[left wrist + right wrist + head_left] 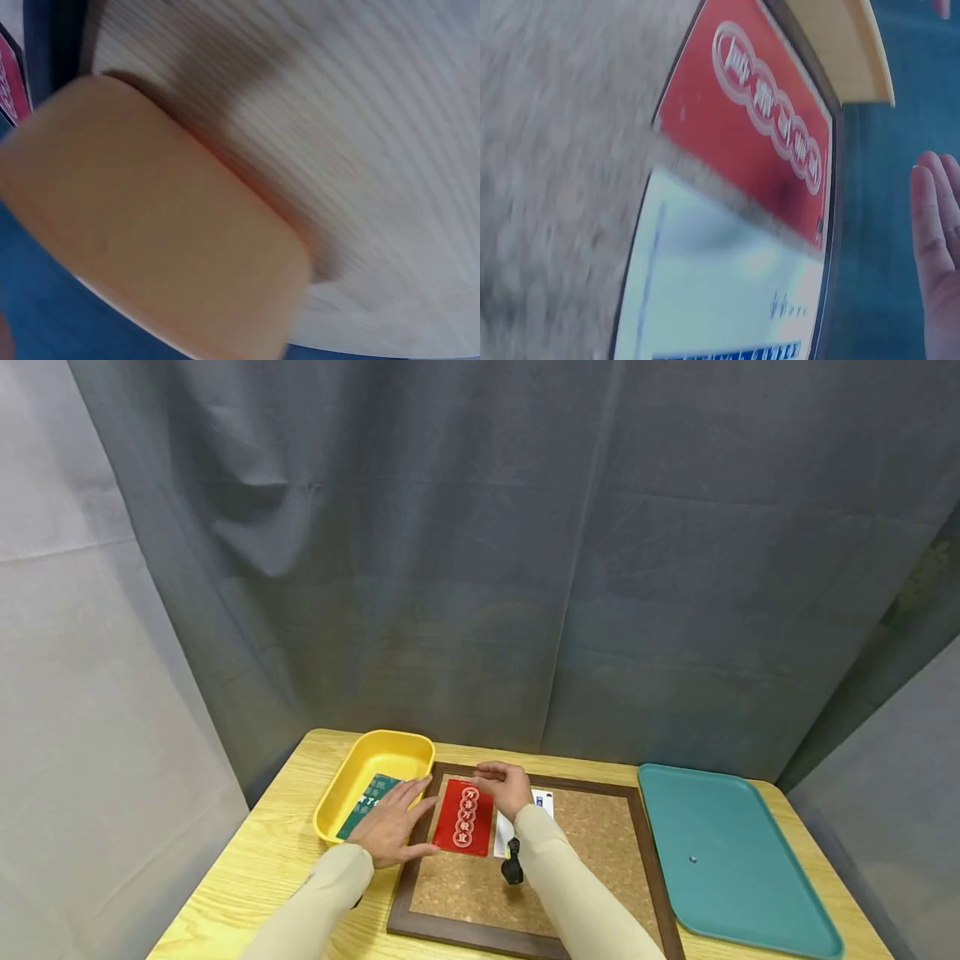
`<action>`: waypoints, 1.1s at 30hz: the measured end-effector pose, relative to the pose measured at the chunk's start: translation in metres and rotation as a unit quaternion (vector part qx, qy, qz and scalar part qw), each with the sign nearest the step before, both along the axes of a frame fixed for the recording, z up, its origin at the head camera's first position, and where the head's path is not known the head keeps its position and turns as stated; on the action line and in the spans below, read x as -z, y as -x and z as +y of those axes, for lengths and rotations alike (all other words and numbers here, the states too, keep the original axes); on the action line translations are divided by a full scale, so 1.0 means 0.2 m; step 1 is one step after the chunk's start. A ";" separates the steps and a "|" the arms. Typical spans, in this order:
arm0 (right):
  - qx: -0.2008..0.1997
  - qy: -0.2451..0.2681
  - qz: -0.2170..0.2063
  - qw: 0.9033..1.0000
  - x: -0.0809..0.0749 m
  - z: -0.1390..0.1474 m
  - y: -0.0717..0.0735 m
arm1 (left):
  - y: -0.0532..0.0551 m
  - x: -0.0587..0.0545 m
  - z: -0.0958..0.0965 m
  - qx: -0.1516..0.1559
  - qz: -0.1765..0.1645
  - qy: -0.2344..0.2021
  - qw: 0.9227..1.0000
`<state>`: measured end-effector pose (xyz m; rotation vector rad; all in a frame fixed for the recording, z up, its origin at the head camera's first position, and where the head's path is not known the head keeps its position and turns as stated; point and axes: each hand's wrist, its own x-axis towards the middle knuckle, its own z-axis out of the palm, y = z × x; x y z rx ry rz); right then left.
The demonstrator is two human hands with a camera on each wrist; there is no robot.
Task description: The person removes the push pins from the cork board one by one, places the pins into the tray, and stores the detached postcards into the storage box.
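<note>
A red card (464, 818) with light Chinese characters in linked rings lies at the left of a dark-framed cork board (540, 906). Beside it on the board is a white card (546, 802) with blue print, partly hidden by the right hand in the head view. My left hand (392, 828) is spread at the red card's left side, its thumb near the lower left corner; contact is unclear. Over the card's upper right corner is my right hand (506, 787), its fingers extended. The right wrist view shows those fingers (927, 217) apart from the red card (757, 112).
A yellow bin (341, 785) left of the board holds a green card (375, 795) with white characters. At the right lies a teal tray (738, 852) with a small shiny object (693, 859) on it. Grey curtains (450, 568) hang behind the wooden table (247, 877).
</note>
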<state>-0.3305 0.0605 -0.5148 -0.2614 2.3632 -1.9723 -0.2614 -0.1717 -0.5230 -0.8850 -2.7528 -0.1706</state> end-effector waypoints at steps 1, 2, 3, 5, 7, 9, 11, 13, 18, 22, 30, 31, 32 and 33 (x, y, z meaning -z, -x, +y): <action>0.003 -0.001 0.003 1.000 0.00 0.02 0.01 | 0.01 0.00 0.02 0.004 0.003 0.007 1.000; 0.008 -0.006 0.008 1.000 0.00 0.04 0.01 | 0.02 -0.01 0.05 0.008 0.008 0.016 1.000; 0.011 -0.004 0.011 1.000 0.01 0.06 0.02 | 0.02 -0.01 0.07 0.013 0.010 0.020 1.000; 0.019 -0.008 0.014 1.000 0.01 0.10 0.03 | 0.03 -0.03 0.11 0.019 0.011 0.036 0.999; 0.027 -0.023 0.016 0.999 0.01 0.14 0.03 | 0.04 -0.03 0.15 0.021 0.006 0.055 0.998; 0.036 -0.034 0.016 0.999 0.03 0.17 0.04 | 0.04 -0.04 0.18 0.025 0.003 0.074 0.997; 0.044 -0.044 0.013 0.998 0.05 0.19 0.04 | 0.04 -0.05 0.22 0.026 -0.005 0.095 0.995; 0.049 -0.046 0.010 0.998 0.06 0.22 0.04 | 0.04 -0.05 0.26 0.028 -0.009 0.111 0.993; 0.070 -0.078 0.011 0.994 0.08 0.30 0.07 | 0.05 -0.05 0.34 0.036 -0.027 0.126 0.991; 0.096 -0.094 -0.001 0.991 0.09 0.36 0.10 | 0.06 -0.03 0.39 0.036 -0.037 0.144 0.988; 0.130 -0.094 -0.030 0.987 0.14 0.46 0.16 | 0.08 0.00 0.48 0.072 -0.035 0.188 0.979; 0.129 -0.098 -0.030 0.986 0.14 0.47 0.17 | 0.08 0.00 0.49 0.077 -0.037 0.191 0.978; 0.127 -0.101 -0.028 0.986 0.15 0.47 0.17 | 0.08 0.01 0.50 0.081 -0.042 0.192 0.977; 0.125 -0.104 -0.024 0.986 0.16 0.48 0.17 | 0.07 0.01 0.51 0.084 -0.044 0.191 0.977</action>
